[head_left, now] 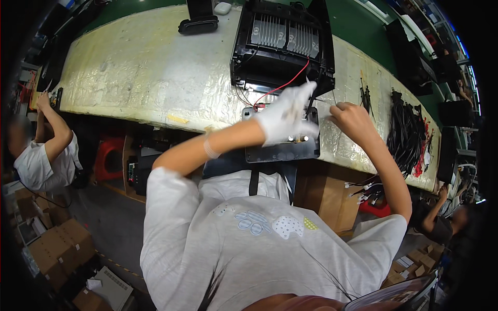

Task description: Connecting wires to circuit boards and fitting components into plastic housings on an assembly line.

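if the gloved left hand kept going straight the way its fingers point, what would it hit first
Probably the open black housing just beyond the left hand; its fingers point up toward its near edge by the red wire, though depth is unclear.

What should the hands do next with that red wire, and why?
Probably guide the loose end of the red wire down to the small dark panel at the bench edge. The gloved left hand is already over that panel, the bare right hand pinches thin wires beside it, and the black housing sits just behind.

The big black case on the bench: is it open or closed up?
Open. The black case shows its ribbed metal insides and loose red wire, with no cover over them.
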Available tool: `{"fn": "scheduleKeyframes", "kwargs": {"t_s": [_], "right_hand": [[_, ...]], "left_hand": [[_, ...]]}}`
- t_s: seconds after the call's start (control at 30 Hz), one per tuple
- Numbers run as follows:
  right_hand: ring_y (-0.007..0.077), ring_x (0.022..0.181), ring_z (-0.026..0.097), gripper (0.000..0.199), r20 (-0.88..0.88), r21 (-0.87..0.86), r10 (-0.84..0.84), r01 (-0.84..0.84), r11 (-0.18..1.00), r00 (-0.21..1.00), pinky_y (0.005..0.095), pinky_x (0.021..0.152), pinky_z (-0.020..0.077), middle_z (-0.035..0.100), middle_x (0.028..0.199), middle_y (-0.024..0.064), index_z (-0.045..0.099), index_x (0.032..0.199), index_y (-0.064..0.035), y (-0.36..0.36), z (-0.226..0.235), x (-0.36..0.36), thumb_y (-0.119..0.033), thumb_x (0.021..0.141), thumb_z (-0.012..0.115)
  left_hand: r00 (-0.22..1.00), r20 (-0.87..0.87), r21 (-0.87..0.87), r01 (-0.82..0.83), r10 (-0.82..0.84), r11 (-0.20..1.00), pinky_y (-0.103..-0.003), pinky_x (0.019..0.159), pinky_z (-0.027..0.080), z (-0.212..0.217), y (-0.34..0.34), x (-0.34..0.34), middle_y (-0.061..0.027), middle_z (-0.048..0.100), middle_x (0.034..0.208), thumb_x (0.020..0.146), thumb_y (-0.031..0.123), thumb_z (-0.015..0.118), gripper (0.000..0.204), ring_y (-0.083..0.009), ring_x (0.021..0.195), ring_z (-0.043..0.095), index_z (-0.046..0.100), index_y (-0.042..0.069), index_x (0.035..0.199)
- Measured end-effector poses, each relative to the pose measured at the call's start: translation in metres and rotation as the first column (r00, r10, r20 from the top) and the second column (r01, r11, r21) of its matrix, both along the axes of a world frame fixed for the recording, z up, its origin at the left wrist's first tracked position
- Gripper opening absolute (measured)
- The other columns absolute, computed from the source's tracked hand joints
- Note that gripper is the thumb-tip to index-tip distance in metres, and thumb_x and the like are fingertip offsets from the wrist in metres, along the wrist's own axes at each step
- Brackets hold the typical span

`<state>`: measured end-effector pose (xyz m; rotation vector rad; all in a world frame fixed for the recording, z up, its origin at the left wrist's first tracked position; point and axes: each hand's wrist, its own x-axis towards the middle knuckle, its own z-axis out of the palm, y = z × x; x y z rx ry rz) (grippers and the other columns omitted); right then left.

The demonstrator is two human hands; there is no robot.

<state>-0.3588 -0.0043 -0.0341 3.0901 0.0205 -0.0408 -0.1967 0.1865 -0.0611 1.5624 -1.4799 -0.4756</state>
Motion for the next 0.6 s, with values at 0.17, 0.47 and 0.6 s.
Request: {"fn": "scheduleKeyframes", "kwargs": {"t_s": [0.17, 0.47, 0.6], "right_hand": [[0.0291, 0.074, 0.059, 0.028, 0.3, 0.059, -0.072, 0.057, 0.997, 0.951, 0.0387, 0.063, 0.0485, 0.058, 0.081, 0.009, 0.06, 0.088, -0.0041, 0.031, 0.048, 0.002, -0.02, 0.074, 0.079], [0.0243, 0.085, 0.062, 0.057, -0.019, -0.078, 0.517, -0.517, 0.853, 0.856, 0.0341, 0.074, 0.0482, 0.061, 0.091, 0.0072, 0.055, 0.135, -0.0291, 0.102, 0.009, 0.145, -0.005, 0.084, 0.057], [0.027, 0.081, 0.066, 0.02, -0.29, -0.138, 0.486, -0.539, 0.831, 0.824, 0.0401, 0.072, 0.0514, 0.065, 0.079, 0.0091, 0.067, 0.101, -0.0111, 0.114, -0.009, 0.176, -0.009, 0.082, 0.06]], "left_hand": [[0.9, 0.432, -0.061, 0.091, -0.056, 0.994, -0.046, 0.105, 0.038, -0.014, 0.11, -0.006, -0.0177, 0.052, 0.113, 0.063, 0.037, 0.08, 0.066, -0.0333, 0.112, 0.052, 0.057, 0.004, 0.115], [0.801, 0.597, -0.186, 0.084, 0.045, 0.979, -0.039, 0.08, 0.046, -0.036, 0.128, -0.035, 0.0011, 0.05, 0.07, 0.07, 0.017, 0.064, 0.007, -0.0168, 0.071, 0.056, 0.06, 0.013, 0.074], [0.821, 0.52, -0.405, -0.004, 0.234, 0.915, -0.051, 0.092, 0.047, -0.012, 0.122, -0.04, 0.0016, 0.056, 0.075, 0.063, 0.012, 0.075, 0.016, -0.0176, 0.078, 0.058, 0.066, 0.016, 0.076]]}}
